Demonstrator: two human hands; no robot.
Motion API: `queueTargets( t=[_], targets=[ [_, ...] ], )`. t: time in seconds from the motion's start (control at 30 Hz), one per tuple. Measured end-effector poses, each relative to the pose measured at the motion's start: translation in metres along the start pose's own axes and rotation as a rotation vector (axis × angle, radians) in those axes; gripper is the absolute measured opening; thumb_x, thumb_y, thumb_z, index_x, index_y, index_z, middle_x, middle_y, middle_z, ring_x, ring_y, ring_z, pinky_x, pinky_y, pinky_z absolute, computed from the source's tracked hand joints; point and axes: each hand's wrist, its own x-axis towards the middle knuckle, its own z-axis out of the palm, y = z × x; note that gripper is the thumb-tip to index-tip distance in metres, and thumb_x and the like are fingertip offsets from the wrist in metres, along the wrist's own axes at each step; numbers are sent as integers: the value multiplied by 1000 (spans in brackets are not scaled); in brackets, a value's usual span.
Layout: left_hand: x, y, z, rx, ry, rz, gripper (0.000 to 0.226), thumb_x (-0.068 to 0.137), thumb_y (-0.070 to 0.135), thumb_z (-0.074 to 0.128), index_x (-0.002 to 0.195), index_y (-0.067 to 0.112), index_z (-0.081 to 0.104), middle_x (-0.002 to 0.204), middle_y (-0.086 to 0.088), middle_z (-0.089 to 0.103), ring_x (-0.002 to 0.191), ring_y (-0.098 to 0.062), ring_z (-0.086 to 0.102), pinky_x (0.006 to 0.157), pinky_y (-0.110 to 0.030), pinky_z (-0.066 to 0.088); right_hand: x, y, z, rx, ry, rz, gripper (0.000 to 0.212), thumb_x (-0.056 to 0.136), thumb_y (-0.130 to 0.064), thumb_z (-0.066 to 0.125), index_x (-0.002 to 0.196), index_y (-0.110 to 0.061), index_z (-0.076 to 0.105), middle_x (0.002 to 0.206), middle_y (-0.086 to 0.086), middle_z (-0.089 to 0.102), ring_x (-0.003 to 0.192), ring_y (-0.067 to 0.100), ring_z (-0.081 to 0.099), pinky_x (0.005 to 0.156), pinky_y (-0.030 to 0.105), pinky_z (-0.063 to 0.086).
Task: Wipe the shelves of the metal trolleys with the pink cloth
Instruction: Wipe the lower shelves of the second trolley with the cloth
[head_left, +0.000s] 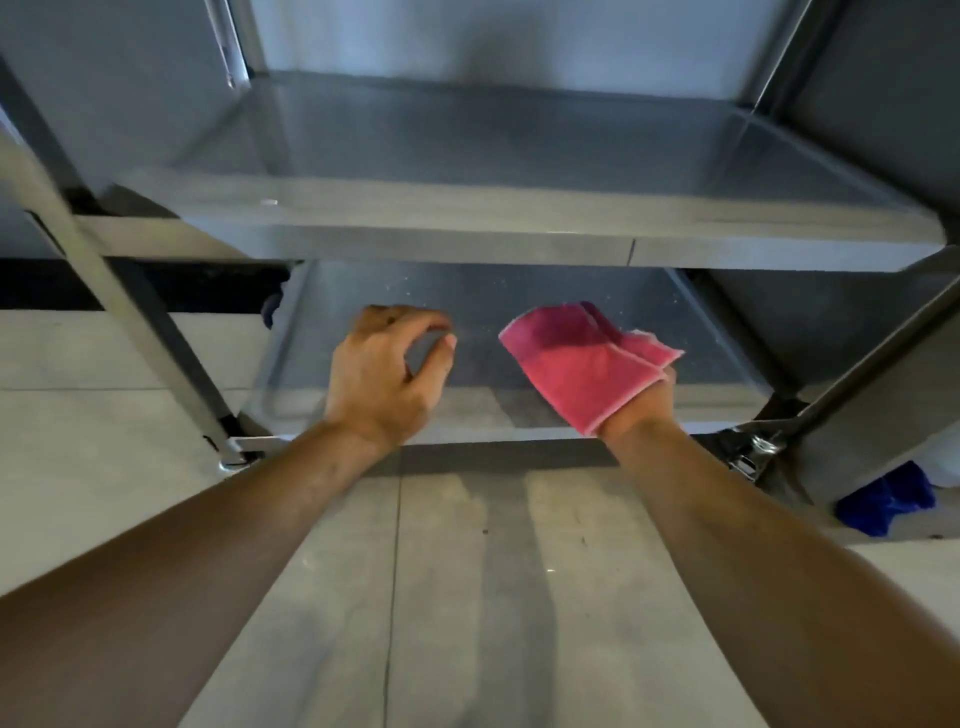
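Observation:
A steel trolley stands before me with a middle shelf (498, 228) and a bottom shelf (519, 291) below it, speckled with small white crumbs. The folded pink cloth (582, 358) covers most of my right hand (641, 408), which holds it over the right part of the bottom shelf. Whether the cloth touches the metal I cannot tell. My left hand (387, 369) hovers over the left part of that shelf with its fingers loosely curled and nothing in it.
Slanted trolley legs (140, 312) run down on the left and right, each ending at a caster (753, 452). A crumpled blue cloth (883, 501) lies on the tiled floor (467, 597) at the right. A second trolley's frame rises at the far right.

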Motion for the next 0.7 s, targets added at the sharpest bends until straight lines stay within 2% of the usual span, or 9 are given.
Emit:
queueTargets(
  t=[0.1, 0.13, 0.23, 0.27, 0.3, 0.33, 0.43, 0.6, 0.7],
  targets=[
    [6, -23, -21, 33, 92, -65, 39, 92, 40, 48, 106, 14, 74, 106, -6, 74, 100, -27, 63, 89, -36, 47, 1, 4, 46, 18, -292, 106, 53, 109, -50, 36, 94, -19, 77, 87, 0, 68, 89, 19, 67, 94, 28, 49],
    [7, -30, -28, 52, 120, -86, 39, 93, 38, 47, 108, 14, 73, 107, -7, 73, 101, -27, 62, 93, -36, 43, 1, 16, 58, -167, -368, 79, 56, 107, -58, 34, 102, -25, 78, 96, -2, 70, 100, 17, 63, 97, 28, 46],
    [4, -47, -41, 93, 156, -160, 35, 94, 32, 49, 113, 12, 72, 112, -9, 72, 106, -27, 61, 97, -36, 42, -4, 72, 62, -1348, -656, -244, 63, 98, -76, 14, 128, -51, 63, 132, 6, 66, 123, 21, 60, 106, 40, 46],
    [2, -51, -43, 100, 148, -183, 36, 94, 31, 50, 114, 11, 72, 114, -10, 72, 107, -28, 61, 98, -37, 43, 0, 92, 56, -1738, -718, -360, 62, 98, -73, 13, 145, -50, 48, 151, 7, 52, 138, 24, 50, 116, 45, 38],
    [1, -57, -45, 110, 132, -209, 37, 94, 32, 50, 116, 10, 71, 116, -10, 72, 109, -29, 62, 99, -40, 45, 7, 109, 49, -2026, -751, -479, 63, 101, -68, 12, 158, -45, 27, 167, 3, 29, 153, 23, 27, 125, 47, 22],
    [-1, -62, -47, 118, 119, -237, 39, 93, 33, 50, 118, 10, 71, 118, -10, 71, 112, -29, 61, 99, -42, 46, 13, 120, 43, -2186, -768, -554, 64, 104, -63, 12, 163, -38, 11, 172, -3, 8, 158, 21, 7, 128, 45, 5],
    [-6, -78, -48, 134, 98, -301, 45, 92, 39, 48, 124, 14, 67, 126, -7, 68, 118, -27, 58, 100, -41, 47, 33, 127, 29, -2362, -816, -685, 67, 105, -61, 16, 163, -32, -1, 172, -2, -7, 157, 23, -10, 121, 39, -14],
    [-14, -111, -37, 211, 15, -346, 58, 90, 54, 37, 132, 20, 58, 137, -6, 61, 119, -28, 57, 97, -40, 49, 40, 137, 24, -2469, -803, -717, 82, 89, -69, -9, 162, -32, -7, 171, 0, -9, 157, 26, -12, 126, 45, -11],
    [-20, -129, -26, 230, -5, -456, 62, 89, 56, 35, 135, 20, 53, 132, -8, 61, 117, -30, 57, 88, -38, 49, 35, 153, 34, -2434, -830, -738, 81, 90, -65, -10, 163, -29, -7, 171, 2, -8, 157, 27, -11, 125, 45, -12]
  ],
)
